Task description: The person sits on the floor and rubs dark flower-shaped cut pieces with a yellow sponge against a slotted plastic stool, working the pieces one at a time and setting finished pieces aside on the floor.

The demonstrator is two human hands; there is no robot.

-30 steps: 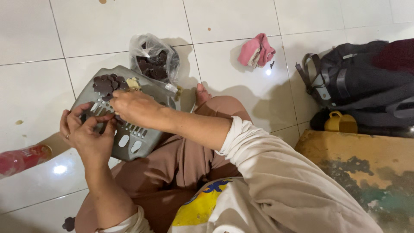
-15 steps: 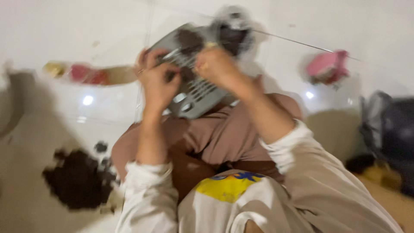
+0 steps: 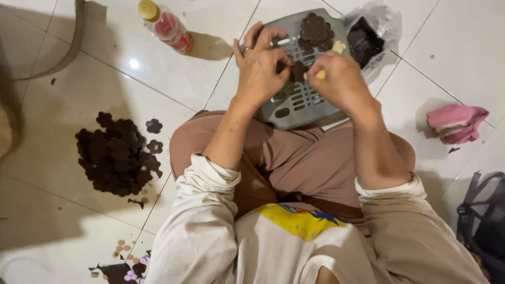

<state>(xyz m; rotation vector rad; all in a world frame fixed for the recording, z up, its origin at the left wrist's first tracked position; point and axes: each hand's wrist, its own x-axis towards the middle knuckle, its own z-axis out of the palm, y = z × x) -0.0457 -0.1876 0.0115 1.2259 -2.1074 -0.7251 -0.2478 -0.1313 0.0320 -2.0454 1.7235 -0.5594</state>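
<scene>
A person sits on a white tiled floor with a grey slotted tray resting on the lap, both hands meeting above it; the left hand pinches a dark brown flower-shaped cutout at its fingertips, a ring showing on one finger, while the right hand is closed around a small yellow piece pressed against that same cutout; the two hands are almost touching over the middle of the tray. A stack of the same dark cutouts sits at the tray's far end beside a pale yellow scrap, and just past the tray a clear plastic bag holds more dark pieces. Half a second ago the view was blurred and swinging, with the tray lifted towards the top of the picture; now it is steady and sharp, and the tray lies lower, across the brown-clad knees. A large heap of dark flower cutouts lies on the tiles at the person's left, seen only as a smear in the earlier frame and not at all a second ago; a bottle of red liquid with a yellow cap lies on its side beyond it; a pink cloth lies on the tiles to the right, near a dark bag at the picture's edge.
</scene>
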